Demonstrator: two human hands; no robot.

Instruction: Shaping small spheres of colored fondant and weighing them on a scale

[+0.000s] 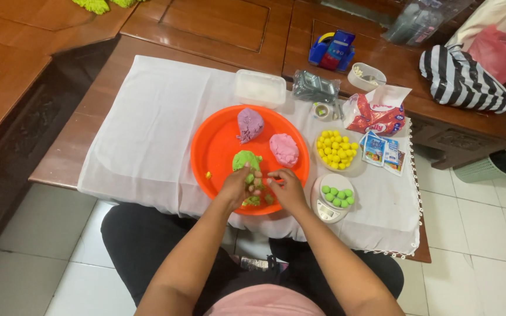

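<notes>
We see our left hand (236, 186) and right hand (284, 186) meet over the near edge of an orange tray (218, 149), both pinching small bits of green dough (246, 160). The left hand's fingers curl around a green piece, and the right hand's fingertips close on another just beside it; how much each holds we cannot tell, as the fingers cover it. More green crumbs lie on the tray under the hands. The main green lump sits just beyond the hands, with a pink lump (284, 148) to its right and a purple lump (249, 123) farther back.

Right of the tray, green balls (338, 196) rest on a small white scale (328, 206), and yellow balls (335, 147) fill a bowl (320, 159) behind it. Small packets (383, 151), a red bag (375, 115), a tape roll (322, 110) and a clear lidded box (260, 88) lie around them.

All this stands on a white cloth (147, 123) over a brown wooden worktop (65, 155), above a pale tiled floor (42, 234). A striped bag (464, 79) sits at the far right. Our forearms hide the tray's near rim, and the things at the top edge are cut off and hard to make out.
</notes>
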